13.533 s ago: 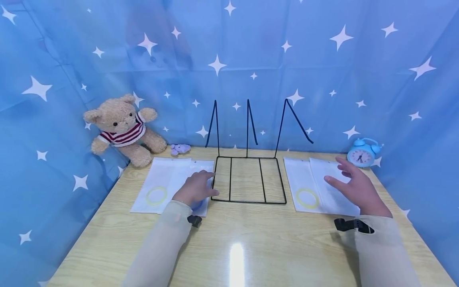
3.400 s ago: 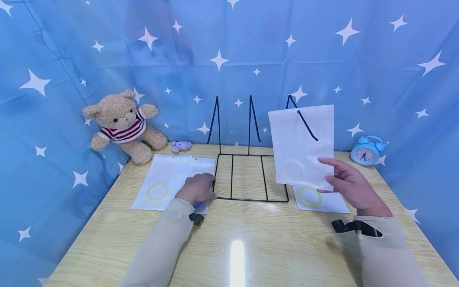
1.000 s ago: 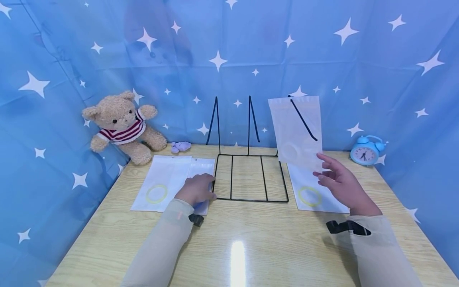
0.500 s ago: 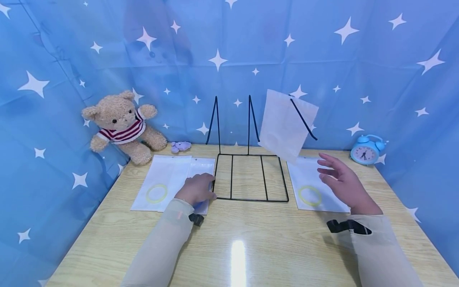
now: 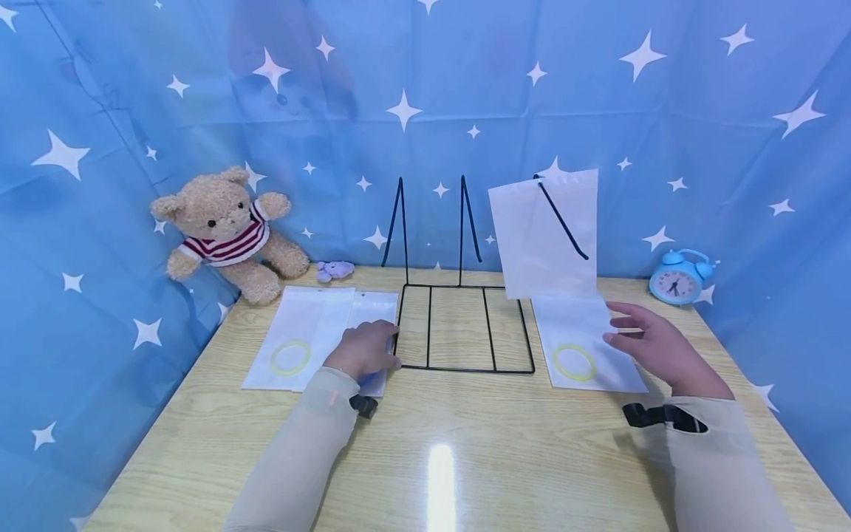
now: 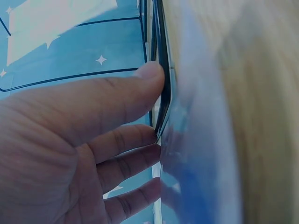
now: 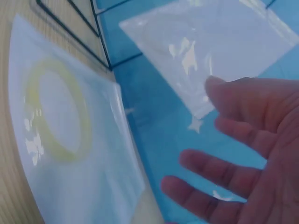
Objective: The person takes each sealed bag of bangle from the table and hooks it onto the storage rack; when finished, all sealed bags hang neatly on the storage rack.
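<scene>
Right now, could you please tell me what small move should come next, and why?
Perhaps the right hand should pinch the lying bag near its fingers: that hand holds nothing, the other bag hangs from the rightmost hook, and the left hand touches the wire rack.

1 bear (image 5: 222,223) in a striped shirt (image 5: 233,251) and 1 purple toy (image 5: 335,271) rest back left on the table (image 5: 532,451), 1 blue clock (image 5: 674,285) back right, before a starry curtain (image 5: 346,148).

Rack (image 5: 460,286) partly hidden behind hanging bag (image 5: 532,244), flat bag (image 5: 375,307) just left of rack partly covered by left grip (image 5: 364,349), numerals on clock (image 5: 674,287) right of rack too small to read, sleeves (image 5: 725,462) cut off by bottom edge
</scene>
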The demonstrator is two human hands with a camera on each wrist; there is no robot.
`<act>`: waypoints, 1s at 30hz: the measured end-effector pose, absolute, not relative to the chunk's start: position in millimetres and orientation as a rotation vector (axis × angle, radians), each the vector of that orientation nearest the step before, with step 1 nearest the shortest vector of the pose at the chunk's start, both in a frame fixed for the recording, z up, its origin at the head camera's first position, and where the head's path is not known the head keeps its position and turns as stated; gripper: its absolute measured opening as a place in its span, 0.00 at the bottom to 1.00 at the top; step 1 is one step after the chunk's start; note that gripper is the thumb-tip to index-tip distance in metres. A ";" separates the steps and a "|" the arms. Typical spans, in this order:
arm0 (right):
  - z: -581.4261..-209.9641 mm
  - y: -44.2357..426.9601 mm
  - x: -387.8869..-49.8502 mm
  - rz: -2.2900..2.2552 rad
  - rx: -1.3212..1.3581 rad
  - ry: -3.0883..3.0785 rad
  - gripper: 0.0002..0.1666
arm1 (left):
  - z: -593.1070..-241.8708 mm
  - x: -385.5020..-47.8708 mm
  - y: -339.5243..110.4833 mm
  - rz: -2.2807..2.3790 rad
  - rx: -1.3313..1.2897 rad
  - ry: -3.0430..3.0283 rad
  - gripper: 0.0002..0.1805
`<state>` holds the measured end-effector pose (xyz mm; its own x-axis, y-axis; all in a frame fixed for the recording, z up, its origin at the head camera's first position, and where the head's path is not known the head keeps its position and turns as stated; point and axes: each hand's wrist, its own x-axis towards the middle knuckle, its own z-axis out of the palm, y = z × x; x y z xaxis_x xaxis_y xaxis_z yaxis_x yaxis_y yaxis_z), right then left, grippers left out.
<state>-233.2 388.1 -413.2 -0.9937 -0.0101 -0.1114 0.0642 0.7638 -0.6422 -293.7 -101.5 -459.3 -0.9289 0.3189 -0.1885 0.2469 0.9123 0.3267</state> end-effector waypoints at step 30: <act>-435.6 427.9 -235.9 -0.787 0.155 2.663 0.53 | -459.7 -294.7 -101.4 0.435 0.440 2.838 0.40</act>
